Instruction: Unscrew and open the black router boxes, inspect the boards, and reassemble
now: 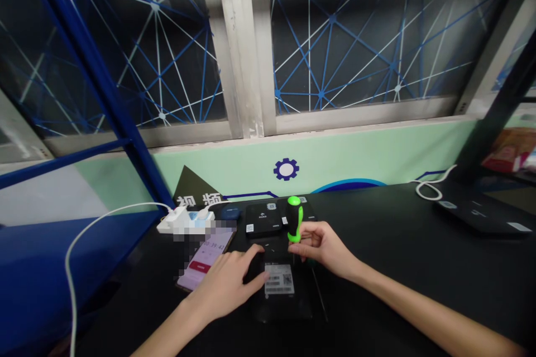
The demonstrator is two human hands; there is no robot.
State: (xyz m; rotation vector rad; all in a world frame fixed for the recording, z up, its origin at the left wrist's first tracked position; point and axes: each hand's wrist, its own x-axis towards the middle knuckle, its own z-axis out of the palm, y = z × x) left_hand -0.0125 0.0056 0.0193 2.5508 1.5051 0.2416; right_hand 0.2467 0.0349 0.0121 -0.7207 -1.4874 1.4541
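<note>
A flat black electronic device (288, 307) with a white printed label (280, 279) lies before me on the black table. My left hand (228, 276) rests on its left side, thumb on the label and forefinger stretched out near the top, the two apart. The other left fingers are largely hidden. My right hand (316, 242) is closed around the lower part of a screwdriver (295, 220) with a black and bright green handle. It stands nearly upright over the device's upper right part, its shaft pointing down. Where the tip meets the device is too dark to tell.
Beyond the device lie two black boxes, one (263, 217) plainer to see. A lit phone (209, 256) is left, near a white power strip (184, 223) with cables and a dark blue case (230, 212). Another black device (481, 217) and a white cable (429, 192) lie right.
</note>
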